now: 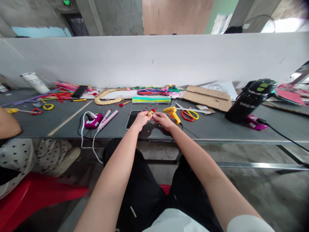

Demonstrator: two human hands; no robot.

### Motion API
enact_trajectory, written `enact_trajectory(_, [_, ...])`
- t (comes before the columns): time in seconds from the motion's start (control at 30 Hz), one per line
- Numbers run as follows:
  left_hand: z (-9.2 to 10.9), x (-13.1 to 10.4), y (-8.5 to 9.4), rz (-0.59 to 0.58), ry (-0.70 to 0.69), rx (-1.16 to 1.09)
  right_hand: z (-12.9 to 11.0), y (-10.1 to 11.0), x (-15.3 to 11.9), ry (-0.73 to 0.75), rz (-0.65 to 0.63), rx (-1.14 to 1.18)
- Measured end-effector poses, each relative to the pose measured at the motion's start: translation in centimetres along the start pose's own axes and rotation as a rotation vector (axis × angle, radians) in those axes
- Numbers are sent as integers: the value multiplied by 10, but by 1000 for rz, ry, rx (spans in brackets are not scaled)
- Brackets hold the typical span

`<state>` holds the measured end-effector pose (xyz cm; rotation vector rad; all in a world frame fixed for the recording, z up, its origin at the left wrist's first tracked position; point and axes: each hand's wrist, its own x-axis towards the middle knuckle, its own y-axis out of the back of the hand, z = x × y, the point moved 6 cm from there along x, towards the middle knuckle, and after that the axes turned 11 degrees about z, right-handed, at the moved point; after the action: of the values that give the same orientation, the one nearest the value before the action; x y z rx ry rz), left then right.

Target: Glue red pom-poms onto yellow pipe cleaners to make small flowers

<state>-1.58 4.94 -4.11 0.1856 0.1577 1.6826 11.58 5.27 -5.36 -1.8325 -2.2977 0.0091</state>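
Observation:
My left hand (142, 119) is closed in a pinch on a small red flower-like piece (153, 110) with a yellow stem, just above the table's front part. Close beside it, my right hand (163, 120) has its fingertips pressed together at the same piece; what exactly they grip is hidden. Under my left wrist lies a dark-screened phone (133, 119). A yellow glue gun (172, 113) lies just beyond my right hand, near scissors (189, 115) with red and yellow handles. A similar red piece on a yellow stem (121, 104) lies behind the phone.
Bundled coloured pipe cleaners (151, 100) lie along the back, with flat cardboard (207, 98) to their right. A black tumbler (249, 100) stands right, beside a purple power socket (256, 122). On the left are a pink hair straightener (108, 120), another purple socket (94, 121) and a seated person's arm (8, 124).

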Motion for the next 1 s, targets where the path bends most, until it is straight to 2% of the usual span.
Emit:
enact_trajectory(0.2, [-3, 1, 0, 0, 42, -58, 2, 3, 1, -40, 34, 52])
enact_trajectory(0.47, [-1, 3, 7, 20, 100, -61, 8, 13, 4, -46, 178, 74])
enact_trajectory(0.77, [1, 3, 12, 69, -26, 126, 5, 18, 4, -3, 249, 54])
enact_trajectory(1.0, [1, 6, 13, 68, -122, 275, 0, 18, 3, 35, 250, 27])
